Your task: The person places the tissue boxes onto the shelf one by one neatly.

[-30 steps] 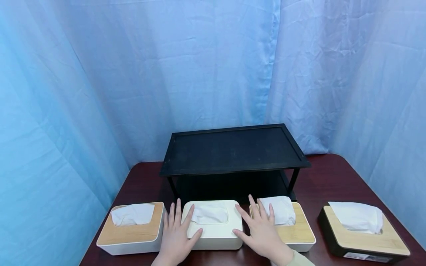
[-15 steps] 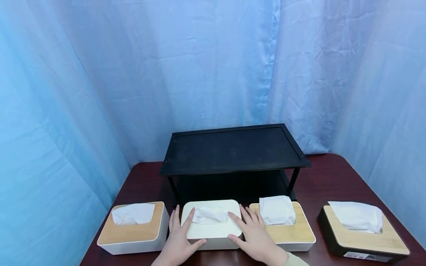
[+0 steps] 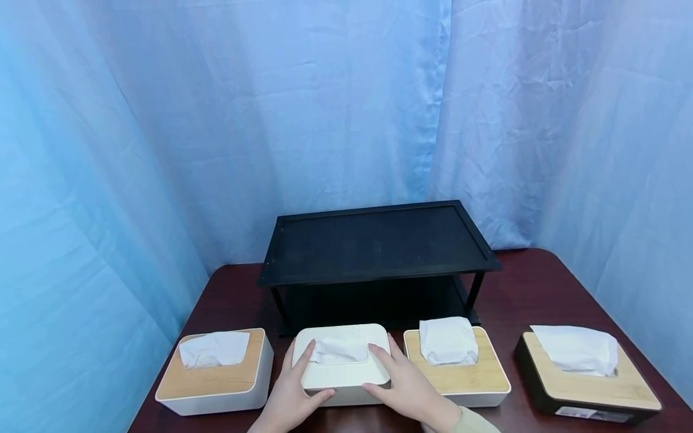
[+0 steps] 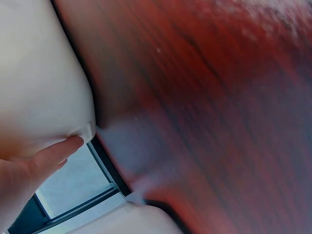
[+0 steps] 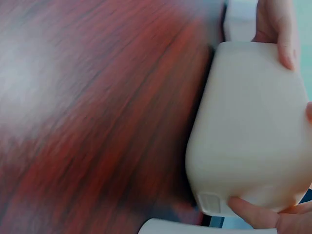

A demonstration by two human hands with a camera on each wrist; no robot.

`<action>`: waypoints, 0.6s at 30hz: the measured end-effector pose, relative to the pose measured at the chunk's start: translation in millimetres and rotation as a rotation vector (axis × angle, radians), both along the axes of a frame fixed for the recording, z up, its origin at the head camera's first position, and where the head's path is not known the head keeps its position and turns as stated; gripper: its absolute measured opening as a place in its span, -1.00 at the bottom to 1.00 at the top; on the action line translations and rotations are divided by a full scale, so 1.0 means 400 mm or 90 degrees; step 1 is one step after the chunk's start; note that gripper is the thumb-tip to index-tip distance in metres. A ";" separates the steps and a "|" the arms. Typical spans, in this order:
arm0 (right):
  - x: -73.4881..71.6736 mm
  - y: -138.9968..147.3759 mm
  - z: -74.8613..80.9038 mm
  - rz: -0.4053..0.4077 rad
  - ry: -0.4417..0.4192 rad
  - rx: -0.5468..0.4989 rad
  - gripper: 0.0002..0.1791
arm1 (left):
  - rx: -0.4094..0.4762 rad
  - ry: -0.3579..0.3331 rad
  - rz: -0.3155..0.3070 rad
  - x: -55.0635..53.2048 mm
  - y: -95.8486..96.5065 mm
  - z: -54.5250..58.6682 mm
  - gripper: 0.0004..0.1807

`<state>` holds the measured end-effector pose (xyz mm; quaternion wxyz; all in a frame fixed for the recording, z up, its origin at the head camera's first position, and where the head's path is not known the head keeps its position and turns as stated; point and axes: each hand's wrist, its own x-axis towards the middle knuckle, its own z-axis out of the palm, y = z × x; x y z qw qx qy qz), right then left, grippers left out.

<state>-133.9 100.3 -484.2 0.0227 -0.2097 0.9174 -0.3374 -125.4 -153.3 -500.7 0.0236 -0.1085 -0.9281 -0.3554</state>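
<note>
A white tissue box (image 3: 338, 377) with a folded tissue (image 3: 340, 350) in its top slot stands on the table between my two hands. My left hand (image 3: 289, 394) grips its left end, index finger on the top and thumb at the front side. At the right end my right hand (image 3: 405, 385) grips it the same way. The right wrist view shows the box's cream front side (image 5: 248, 117), with the right thumb (image 5: 248, 212) against it and the left hand (image 5: 275, 29) at the far end. In the left wrist view, left-hand fingers (image 4: 53, 156) touch the box's end.
A wood-topped white tissue box (image 3: 216, 382) stands to the left, another (image 3: 471, 379) close on the right. Farther right is a dark one with a wooden lid (image 3: 601, 394). Behind is a black two-tier rack (image 3: 379, 246) on the dark red table (image 3: 527, 288), with blue curtains (image 3: 346, 108) around.
Both hands have drawn inward from hovering with spread fingers to the ends of the white tissue box, and now hold it. The view has shifted slightly.
</note>
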 end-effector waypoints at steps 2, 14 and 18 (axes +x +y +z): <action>-0.001 -0.003 0.002 -0.003 -0.013 -0.017 -0.18 | 0.003 0.002 0.003 0.000 0.000 -0.001 0.09; 0.003 -0.023 0.002 -0.074 -0.010 -0.079 -0.18 | 0.062 -0.003 0.032 -0.002 0.012 -0.009 0.10; 0.006 -0.031 0.001 -0.082 -0.007 -0.081 -0.18 | 0.065 -0.005 0.033 0.001 0.008 -0.002 0.09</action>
